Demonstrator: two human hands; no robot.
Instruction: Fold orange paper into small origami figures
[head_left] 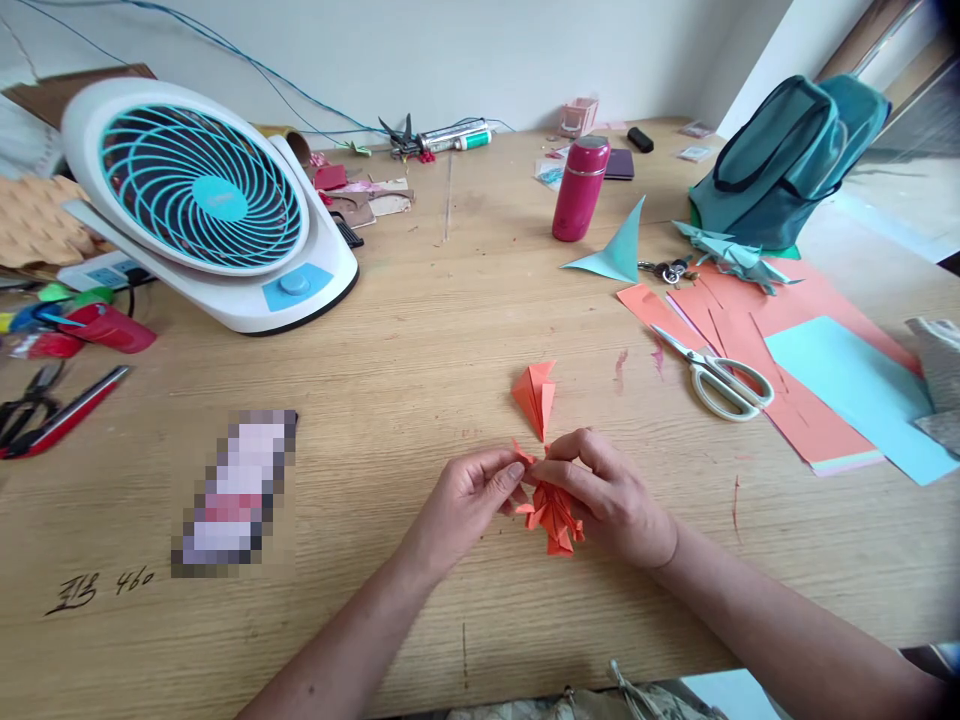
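Note:
Close to the table's front edge, both hands meet around an orange origami figure (553, 515) with many folded points. My left hand (476, 490) pinches a small tip at the figure's upper left between thumb and forefinger. Curled over its upper right side is my right hand (611, 497), whose fingers grip the paper; part of the figure is hidden under them. Just beyond the fingers lies a separate folded orange paper piece (535, 398), pointed toward me.
White-handled scissors (724, 380) rest on orange and blue paper sheets (855, 380) to the right. Behind stand a magenta flask (581, 190), a folded blue paper (615, 250) and a teal bag (780, 170). A fan (217, 200) and a pixelated object (236, 490) are at left.

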